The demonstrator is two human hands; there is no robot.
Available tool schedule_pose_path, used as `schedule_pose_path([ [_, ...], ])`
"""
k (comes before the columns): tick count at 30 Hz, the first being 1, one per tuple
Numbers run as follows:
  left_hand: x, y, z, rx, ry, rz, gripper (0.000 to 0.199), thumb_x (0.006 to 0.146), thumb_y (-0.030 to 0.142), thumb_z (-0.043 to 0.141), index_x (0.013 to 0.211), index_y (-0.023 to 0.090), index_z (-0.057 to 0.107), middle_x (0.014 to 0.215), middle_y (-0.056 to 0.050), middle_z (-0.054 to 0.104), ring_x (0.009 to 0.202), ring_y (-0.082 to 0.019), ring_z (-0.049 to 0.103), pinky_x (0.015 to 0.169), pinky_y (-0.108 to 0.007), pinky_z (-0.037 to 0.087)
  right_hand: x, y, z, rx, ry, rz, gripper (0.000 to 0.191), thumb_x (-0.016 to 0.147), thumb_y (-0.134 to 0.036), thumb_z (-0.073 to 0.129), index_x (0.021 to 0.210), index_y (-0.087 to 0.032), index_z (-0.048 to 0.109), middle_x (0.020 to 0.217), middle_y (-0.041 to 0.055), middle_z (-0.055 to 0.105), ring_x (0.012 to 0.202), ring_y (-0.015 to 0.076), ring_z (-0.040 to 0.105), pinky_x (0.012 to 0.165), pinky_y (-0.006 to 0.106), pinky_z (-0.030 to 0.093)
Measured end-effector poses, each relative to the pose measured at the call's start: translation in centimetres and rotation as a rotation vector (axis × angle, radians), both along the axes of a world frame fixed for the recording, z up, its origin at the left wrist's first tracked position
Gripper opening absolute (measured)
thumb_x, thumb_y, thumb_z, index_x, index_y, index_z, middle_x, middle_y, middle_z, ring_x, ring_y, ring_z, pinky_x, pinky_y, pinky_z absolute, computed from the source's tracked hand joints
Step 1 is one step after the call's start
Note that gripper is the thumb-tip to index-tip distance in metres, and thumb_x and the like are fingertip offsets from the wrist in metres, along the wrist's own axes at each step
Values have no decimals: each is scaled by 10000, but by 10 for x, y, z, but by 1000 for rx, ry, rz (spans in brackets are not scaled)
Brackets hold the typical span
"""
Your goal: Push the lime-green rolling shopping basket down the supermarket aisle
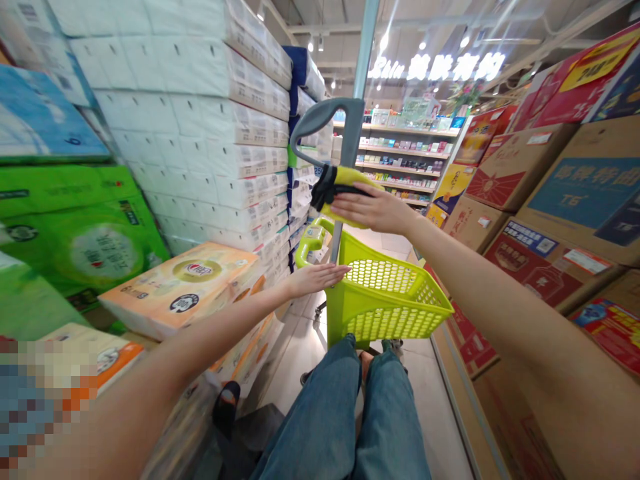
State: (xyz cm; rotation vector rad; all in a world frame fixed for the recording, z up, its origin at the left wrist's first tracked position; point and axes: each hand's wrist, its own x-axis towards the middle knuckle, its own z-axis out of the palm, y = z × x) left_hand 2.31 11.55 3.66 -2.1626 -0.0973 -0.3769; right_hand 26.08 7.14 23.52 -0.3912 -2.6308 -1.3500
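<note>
A lime-green shopping trolley (395,317) with a perforated basket stands right in front of my knees. From its near left corner rises a grey pole with a looped grey handle (356,123). My right hand (370,208) presses a yellow and black cloth (353,177) against the pole, just below that handle. Lower down, my left hand (316,280) rests with fingers straight and together on the trolley's upper edge, beside the foot of the pole. Its palm side is hidden.
Tall stacks of white tissue packs (175,113) rise on the left, with an orange tissue pack (193,277) and green packs (95,233) nearer. Cardboard cartons (525,167) line the right side. Stocked shelves (400,160) stand ahead. A dark shoe (227,403) shows at lower left.
</note>
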Motion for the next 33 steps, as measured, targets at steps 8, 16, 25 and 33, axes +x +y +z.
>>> schedule_pose_path([
  [8, -1, 12, -13, -65, -35, -67, 561, 925, 6, 387, 1462, 166, 415, 1564, -54, 391, 1429, -87, 374, 1202, -239, 279, -6, -2, -87, -35, -6, 127, 518, 981, -121, 438, 1491, -198, 393, 1432, 45, 575, 1355, 135, 503, 1201, 367, 345],
  [16, -1, 3, -4, -1, -57, -83, 517, 948, 20, 358, 1441, 151, 441, 1594, -32, 331, 1467, -88, 290, 1225, -245, 245, 3, 0, -28, 52, -23, 55, 521, 997, -111, 389, 1511, -181, 351, 1508, 53, 485, 1407, 166, 438, 1248, 389, 250],
  [25, -1, 3, -5, -33, -52, -78, 514, 949, 8, 340, 1431, 149, 453, 1596, -30, 319, 1468, -86, 287, 1221, -245, 246, -1, 0, -62, 7, -5, 96, 548, 999, -116, 391, 1528, -228, 305, 1459, 31, 549, 1379, 139, 474, 1236, 395, 281],
  [33, 2, 1, -9, 146, -45, 20, 541, 948, 9, 325, 1477, 103, 387, 1616, -49, 256, 1469, -91, 283, 1215, -236, 257, 7, 3, 0, 83, -110, 39, 546, 998, -102, 379, 1530, -193, 300, 1517, 56, 478, 1425, 158, 408, 1255, 391, 217],
])
